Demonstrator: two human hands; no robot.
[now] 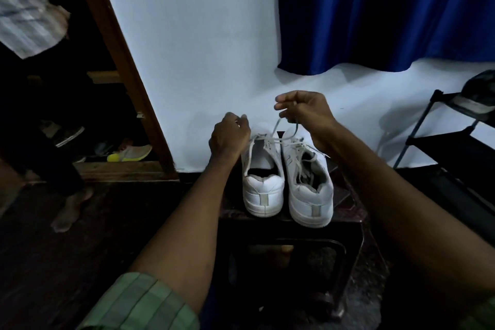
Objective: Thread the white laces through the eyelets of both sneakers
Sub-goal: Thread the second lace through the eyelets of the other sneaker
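Dim light lay over a room with a pale wall (203,48), a blue curtain (375,13) at the upper right and a dark floor. Two white sneakers were stood side by side, heels toward the camera, on a dark stool (345,211) set against the wall.

At the toe end of the left sneaker (263,190) the left hand (230,136) was held with its fingers curled down over the front eyelets. Whether a lace was pinched there could not be told, since the fingertips were hidden behind the back of the hand.

Above the right sneaker (310,195) the right hand (305,112) was raised, and a white lace (274,130) was pinched between thumb and curled fingers. From that grip the lace was drawn down at a slant to the front eyelets of the left sneaker, and a second strand hung in a loop just below the hand. More lace was seen lying loosely across the right sneaker's tongue; which eyelets were already threaded was too small and blurred to make out.

Both forearms were bare, with a green checked sleeve (144,303) rolled at the left elbow. At the left, a wooden shelf (126,67) with shoes inside and another person's bare foot (71,209) were partly lost in shadow. A black rack (439,139) was cut off at the right edge.
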